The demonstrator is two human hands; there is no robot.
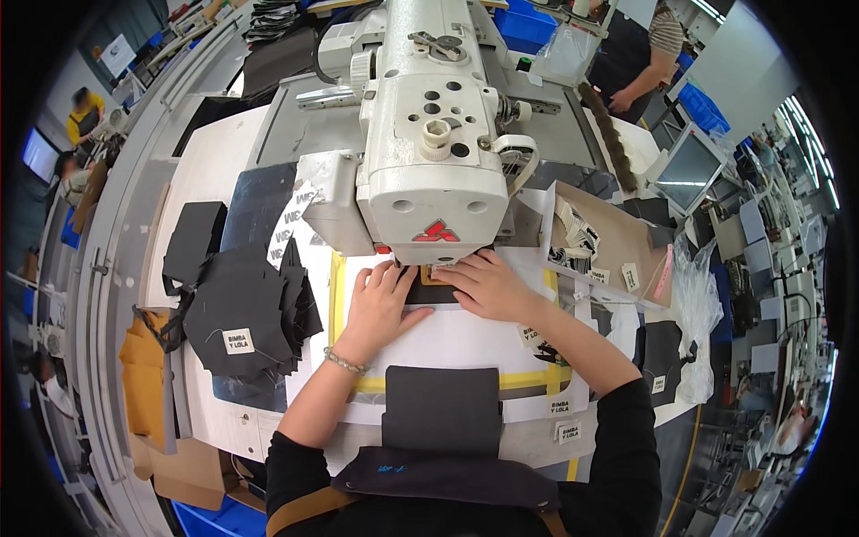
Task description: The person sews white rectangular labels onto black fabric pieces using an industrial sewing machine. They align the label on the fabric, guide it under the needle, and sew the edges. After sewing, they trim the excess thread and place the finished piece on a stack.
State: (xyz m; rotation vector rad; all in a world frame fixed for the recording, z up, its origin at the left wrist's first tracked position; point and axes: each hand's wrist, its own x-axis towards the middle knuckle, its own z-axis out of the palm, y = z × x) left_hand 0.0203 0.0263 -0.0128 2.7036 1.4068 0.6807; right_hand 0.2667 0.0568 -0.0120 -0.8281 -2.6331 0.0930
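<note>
A piece of black fabric (434, 294) lies under the head of a white sewing machine (434, 201). My left hand (380, 300) rests at its left edge, fingers stretched forward and thumb spread toward the middle. From the right, my right hand (490, 285) lies over the fabric, its fingertips beside the small brass-coloured clamp (428, 275) below the machine head. Both hands look flat and press down rather than grip. Part of the fabric and some fingertips are hidden by the machine. Closest to my body lies a stack of dark fabric pieces (443, 407).
Black cut pieces (246, 309) are piled at the left, a white label on top. A cardboard box (617, 242) at the right holds several labels. Loose labels (568, 431) lie at the front right. Yellow tape (438, 382) borders the white work sheet. Another person (640, 58) stands at the back right.
</note>
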